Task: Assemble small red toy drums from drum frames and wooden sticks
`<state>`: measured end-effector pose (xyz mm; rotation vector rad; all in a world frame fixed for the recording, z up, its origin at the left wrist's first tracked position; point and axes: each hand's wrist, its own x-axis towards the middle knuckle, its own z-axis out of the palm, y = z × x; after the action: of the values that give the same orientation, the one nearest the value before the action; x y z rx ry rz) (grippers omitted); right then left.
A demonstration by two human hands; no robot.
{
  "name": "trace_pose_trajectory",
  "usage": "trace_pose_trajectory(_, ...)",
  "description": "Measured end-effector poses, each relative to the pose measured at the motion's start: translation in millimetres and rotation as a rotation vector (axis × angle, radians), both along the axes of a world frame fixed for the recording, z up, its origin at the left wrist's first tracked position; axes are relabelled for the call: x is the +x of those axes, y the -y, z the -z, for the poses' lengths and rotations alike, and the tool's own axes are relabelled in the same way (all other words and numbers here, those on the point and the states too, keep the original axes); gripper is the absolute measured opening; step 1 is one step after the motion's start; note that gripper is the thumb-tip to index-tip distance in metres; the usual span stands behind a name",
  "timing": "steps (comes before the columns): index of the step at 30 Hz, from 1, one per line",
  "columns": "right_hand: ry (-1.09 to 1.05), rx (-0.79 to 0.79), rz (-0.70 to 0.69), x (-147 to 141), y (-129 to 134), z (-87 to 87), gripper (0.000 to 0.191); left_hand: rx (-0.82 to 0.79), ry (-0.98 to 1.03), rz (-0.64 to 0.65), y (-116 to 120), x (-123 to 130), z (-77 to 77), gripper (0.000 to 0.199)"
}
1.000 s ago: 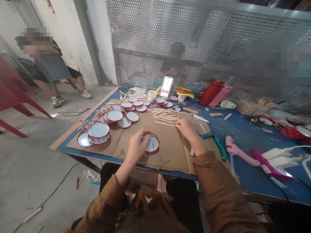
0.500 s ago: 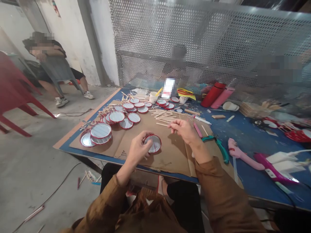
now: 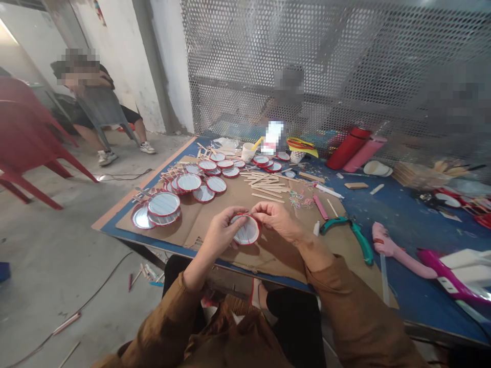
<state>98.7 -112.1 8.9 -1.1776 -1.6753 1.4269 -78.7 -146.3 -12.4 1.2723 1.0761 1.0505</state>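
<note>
Perforated metal mesh point(image 3: 291, 46) stands behind the far edge of the blue surface point(image 3: 399, 230), where a cardboard sheet point(image 3: 280, 260) carries your materials. Your right grip point(image 3: 278, 222) has just come across from the loose craft sticks point(image 3: 268, 190) to join your left grip point(image 3: 219, 235). Both now close on one red-rimmed silver disc point(image 3: 245, 230), held over the cardboard toward the surface's near edge, the left wrapped around its side, the right pinching its upper rim. More discs point(image 3: 164, 204) lie in overlapping clusters toward the left edge, and green-handled pliers point(image 3: 358, 240) rest to the right of your right grip.
</note>
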Motion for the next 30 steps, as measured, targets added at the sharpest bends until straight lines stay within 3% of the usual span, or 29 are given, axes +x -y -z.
trace_pose_trajectory(4, -0.055, -0.048, 0.029, -4.2, 3.6, -4.7, 0.023, -0.001, 0.009, -0.018, 0.0, 0.1, 3.4, 0.036)
trace_pose_trajectory(11, -0.357, -0.188, 0.108, -13.6, 9.2, -13.4, 0.026, 0.037, -0.028, 0.027, 0.8, 0.1, 1.2, 0.033)
trace_pose_trajectory(16, -0.357, -0.229, 0.056, -11.7, 9.3, -13.0, 0.027, 0.031, -0.044, -0.038, 1.6, 2.0, 0.0, 0.032)
trace_pose_trajectory(23, 0.007, -0.029, -0.005, 1.2, 8.4, -14.7, 0.024, 0.073, -0.118, -0.134, 3.8, 4.8, 1.5, 0.028)
trace_pose_trajectory(27, 0.03, 0.124, 0.071, -3.5, 11.4, -14.4, 0.021, 0.112, -0.21, -0.125, 3.6, 6.4, 4.5, 0.025)
trace_pose_trajectory(30, 0.036, 0.207, 0.042, -8.8, 14.5, -13.2, 0.019, 0.104, -0.215, -0.109, 2.5, 6.1, 5.7, 0.025)
